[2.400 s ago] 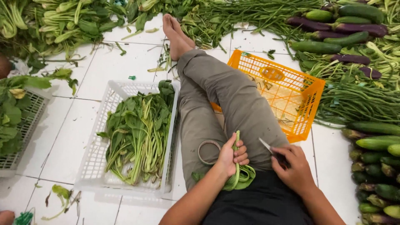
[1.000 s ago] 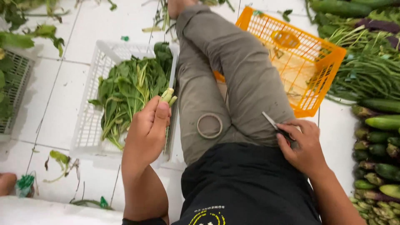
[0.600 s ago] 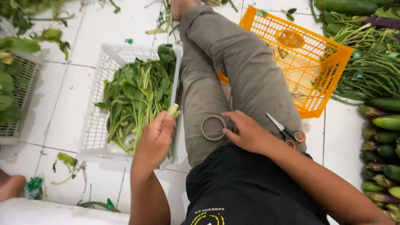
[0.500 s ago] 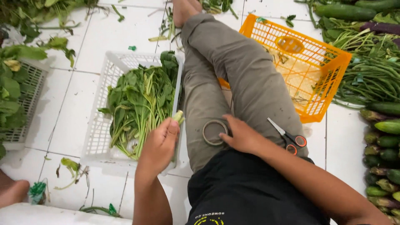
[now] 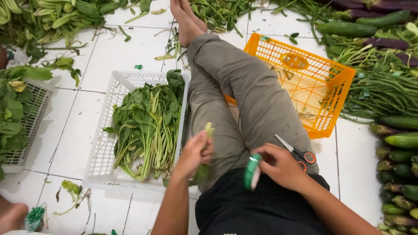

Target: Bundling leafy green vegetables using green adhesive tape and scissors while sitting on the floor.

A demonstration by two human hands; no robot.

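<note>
- A small bundle of green leafy stalks point(image 5: 203, 152) stands nearly upright above the person's left thigh, gripped in the left hand point(image 5: 194, 153), whose fingers are curled round the stems.
- The right hand point(image 5: 281, 167) pinches a roll of green tape point(image 5: 252, 171) over the lap, just beside the bundle; orange-handled scissors point(image 5: 298, 153) lie on the right thigh.
- The person sits on a white tiled floor point(image 5: 72, 130), legs stretched out between a white plastic crate point(image 5: 101, 161) of leafy greens and an empty orange plastic crate point(image 5: 333, 109); cucumbers point(image 5: 398, 165) and long beans lie to the right.
- Half a second ago the right hand reached for a ring on the thigh; now it has the tape, and the bundle has been lifted.
</note>
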